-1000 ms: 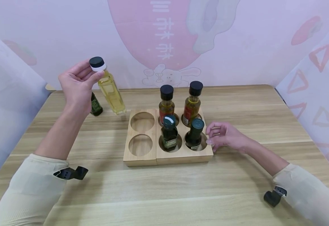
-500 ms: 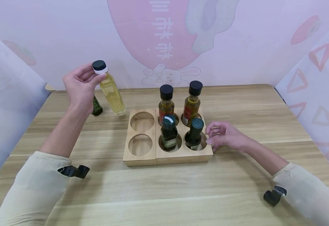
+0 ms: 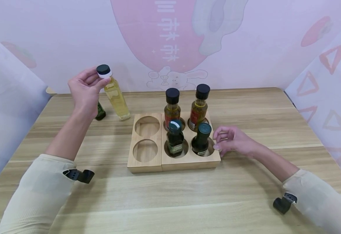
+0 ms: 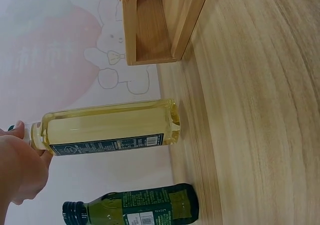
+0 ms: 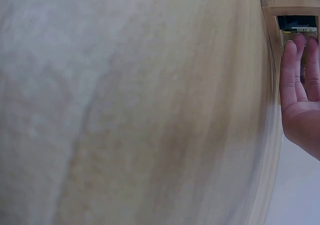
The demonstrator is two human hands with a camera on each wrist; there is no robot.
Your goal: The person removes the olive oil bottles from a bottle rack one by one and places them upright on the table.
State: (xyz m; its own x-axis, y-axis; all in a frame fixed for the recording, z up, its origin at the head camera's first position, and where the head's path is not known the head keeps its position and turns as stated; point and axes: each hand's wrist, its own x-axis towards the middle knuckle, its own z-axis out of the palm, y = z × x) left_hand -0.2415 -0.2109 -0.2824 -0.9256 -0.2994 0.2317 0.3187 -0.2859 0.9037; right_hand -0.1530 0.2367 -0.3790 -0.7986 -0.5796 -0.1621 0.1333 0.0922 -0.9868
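Note:
My left hand (image 3: 85, 89) holds a clear square bottle of pale yellow oil (image 3: 116, 99) by its neck, just under the dark cap. The bottle tilts, its base toward the left end of a wooden bottle rack (image 3: 145, 169) and apart from it. In the left wrist view the oil bottle (image 4: 107, 127) shows a dark label; whether its base touches the table is unclear. My right hand (image 3: 233, 141) is at the rack's right end, fingers loosely bent and fingertips against or very near its side. In the right wrist view the right hand's fingers (image 5: 289, 77) extend toward the rack.
Two black-capped bottles (image 3: 172, 109) (image 3: 199, 107) stand in the rack's back holes, two dark green bottles (image 3: 175, 143) (image 3: 201, 143) in front. Its two left holes hold nothing. A green bottle (image 4: 150, 205) stands behind my left hand. A printed backdrop (image 3: 246, 58) borders the wooden table (image 3: 170, 201).
My left hand has moved slightly right and down with the oil bottle, bringing it a little lower beside the rack. The right hand and rack have stayed in place.

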